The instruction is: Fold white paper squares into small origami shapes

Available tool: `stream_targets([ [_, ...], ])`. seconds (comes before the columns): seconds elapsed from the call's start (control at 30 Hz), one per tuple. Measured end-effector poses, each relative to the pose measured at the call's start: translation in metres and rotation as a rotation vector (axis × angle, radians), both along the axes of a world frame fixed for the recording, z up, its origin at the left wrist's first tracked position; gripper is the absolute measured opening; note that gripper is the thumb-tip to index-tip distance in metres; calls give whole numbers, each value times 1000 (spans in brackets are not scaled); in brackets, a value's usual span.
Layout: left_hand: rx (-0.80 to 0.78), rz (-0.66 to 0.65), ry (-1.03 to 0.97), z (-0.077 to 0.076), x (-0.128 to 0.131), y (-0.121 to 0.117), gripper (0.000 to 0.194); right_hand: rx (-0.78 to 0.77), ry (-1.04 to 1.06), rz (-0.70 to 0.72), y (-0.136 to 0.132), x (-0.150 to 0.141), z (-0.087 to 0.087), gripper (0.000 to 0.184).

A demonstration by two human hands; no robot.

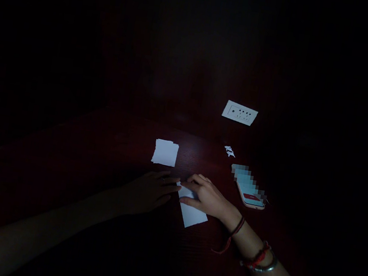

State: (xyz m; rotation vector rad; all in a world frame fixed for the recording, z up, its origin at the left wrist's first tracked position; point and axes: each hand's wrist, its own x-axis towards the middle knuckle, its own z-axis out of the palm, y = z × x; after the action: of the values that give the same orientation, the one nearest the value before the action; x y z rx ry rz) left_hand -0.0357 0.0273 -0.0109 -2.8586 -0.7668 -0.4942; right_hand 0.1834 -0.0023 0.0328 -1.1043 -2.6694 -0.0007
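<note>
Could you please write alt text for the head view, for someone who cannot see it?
A person's right hand lies on a white paper sheet on a dark red table, with the left hand at the sheet's far corner. Beyond are a paper stack and small white scraps; a lit phone lies at right, and a white socket panel sits behind.

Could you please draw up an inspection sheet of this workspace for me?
Surface: dark reddish table, lit only in part.
Job's things: white paper sheet lying under the right hand; stack of paper pieces beyond the left hand, edges not quite aligned.
Clutter: smartphone with its screen lit, partly pixelated; small paper scraps beyond it.
Hands: right, over the sheet, whether pinching it cannot be told; left, at the sheet's far left corner, contact unclear.
Cables: nothing seen, though much is too dark to judge.
Surroundings: white wall socket behind the table; the rest mostly darkness.
</note>
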Motion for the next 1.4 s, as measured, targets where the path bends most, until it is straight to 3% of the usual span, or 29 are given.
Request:
stream_targets([
  [0.5,-46,18,-6,10,1,-5,36,9,-190,-210,-31,0,17,33],
  [0.7,-24,29,-23,16,2,-9,34,-90,-52,-190,-30,17,18,27],
  [0.93,45,-42,-34,7,3,-3,34,-54,222,-228,-7,18,2,18],
  [1.1,51,-111,-9,9,3,-4,38,-153,231,-198,-4,9,-3,15],
  [1.2,53,-120,-3,11,5,-4,40,-198,238,-236,-5,5,-5,6],
  [1.4,82,-85,-68,13,8,-6,34,-207,280,-332,-4,3,-8,6],
])
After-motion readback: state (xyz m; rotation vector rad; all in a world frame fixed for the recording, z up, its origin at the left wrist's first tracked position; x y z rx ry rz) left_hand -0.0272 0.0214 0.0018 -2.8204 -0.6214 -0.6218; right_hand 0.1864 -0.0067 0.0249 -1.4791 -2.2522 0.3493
